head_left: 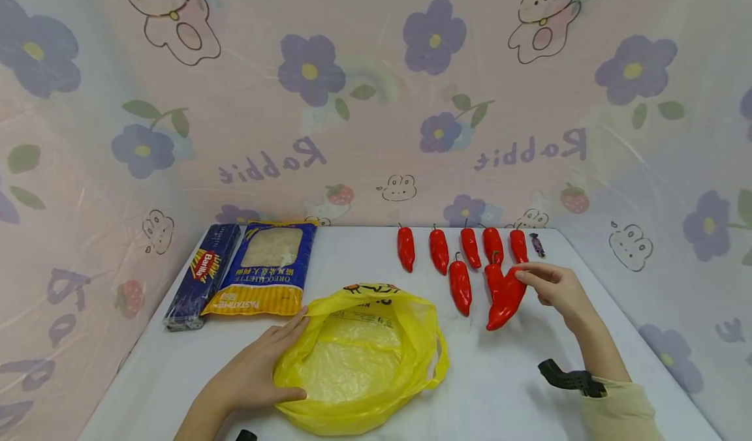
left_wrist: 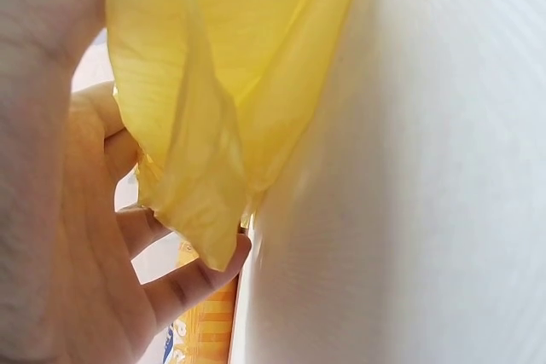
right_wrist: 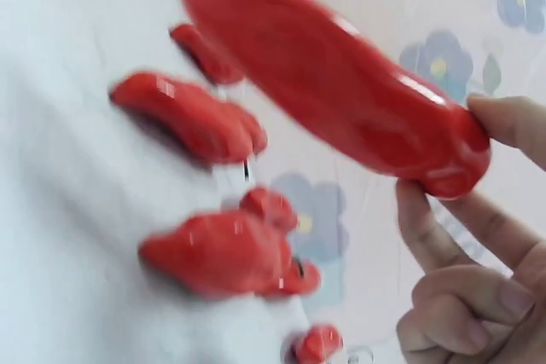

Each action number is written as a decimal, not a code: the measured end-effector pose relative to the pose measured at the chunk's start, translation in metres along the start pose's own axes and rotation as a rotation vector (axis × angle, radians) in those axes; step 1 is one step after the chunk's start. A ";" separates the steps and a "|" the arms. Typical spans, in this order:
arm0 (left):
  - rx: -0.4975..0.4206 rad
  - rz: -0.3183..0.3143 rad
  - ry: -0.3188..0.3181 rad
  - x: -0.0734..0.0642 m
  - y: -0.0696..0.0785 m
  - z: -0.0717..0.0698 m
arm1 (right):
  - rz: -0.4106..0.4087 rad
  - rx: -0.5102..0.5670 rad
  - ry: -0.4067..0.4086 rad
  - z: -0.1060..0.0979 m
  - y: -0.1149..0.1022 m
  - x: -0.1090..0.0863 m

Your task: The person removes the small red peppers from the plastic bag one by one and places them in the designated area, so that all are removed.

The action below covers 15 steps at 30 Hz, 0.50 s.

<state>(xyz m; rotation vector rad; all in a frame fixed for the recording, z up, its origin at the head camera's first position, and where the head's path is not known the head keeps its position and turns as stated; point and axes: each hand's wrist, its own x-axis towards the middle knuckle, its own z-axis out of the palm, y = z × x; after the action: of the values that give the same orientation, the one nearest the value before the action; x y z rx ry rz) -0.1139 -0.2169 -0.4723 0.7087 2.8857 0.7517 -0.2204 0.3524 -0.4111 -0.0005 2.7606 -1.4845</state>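
A red chili pepper (head_left: 506,301) hangs tilted from my right hand (head_left: 555,291), pinched at its thick end between thumb and fingertips. In the right wrist view the same pepper (right_wrist: 333,66) is held up over others on the table. My left hand (head_left: 258,366) rests along the left side of an open yellow plastic bag (head_left: 352,363), its fingers spread and thumb over the rim. The left wrist view shows the bag's thin yellow wall (left_wrist: 196,108) against the spread fingers. Another red pepper (head_left: 460,288) lies between the bag and the held one.
Several more red peppers (head_left: 438,250) lie in a row at the back right. Beside them is a small dark wrapped candy (head_left: 537,245). On the left lie a blue Barilla box (head_left: 202,278) and a blue-yellow pasta bag (head_left: 261,271). A printed curtain (head_left: 364,121) surrounds the white table.
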 end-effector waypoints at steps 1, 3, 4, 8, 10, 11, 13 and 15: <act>0.001 0.002 0.002 0.000 0.000 0.000 | 0.023 -0.027 -0.005 -0.004 0.005 0.002; 0.001 0.006 0.006 0.000 -0.001 0.000 | 0.072 -0.085 -0.027 -0.010 0.015 0.005; -0.001 0.007 0.006 0.000 -0.001 0.000 | 0.090 -0.114 -0.041 -0.012 0.020 0.007; -0.014 0.005 0.002 0.000 -0.002 0.001 | 0.145 -0.197 -0.087 -0.021 0.037 0.015; -0.018 0.002 0.002 0.000 -0.002 0.001 | 0.161 -0.223 -0.096 -0.024 0.044 0.019; -0.019 0.001 0.002 0.000 -0.002 0.001 | 0.169 -0.229 -0.098 -0.025 0.047 0.021; -0.017 -0.002 0.002 0.000 -0.002 0.001 | 0.188 -0.247 -0.093 -0.026 0.053 0.024; -0.015 -0.003 0.001 0.001 -0.002 0.001 | 0.211 -0.248 -0.080 -0.026 0.058 0.027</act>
<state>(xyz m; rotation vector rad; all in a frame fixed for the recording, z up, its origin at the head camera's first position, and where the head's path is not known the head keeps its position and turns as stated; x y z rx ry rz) -0.1148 -0.2175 -0.4741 0.7030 2.8782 0.7730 -0.2473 0.4061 -0.4451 0.2178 2.7584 -1.0648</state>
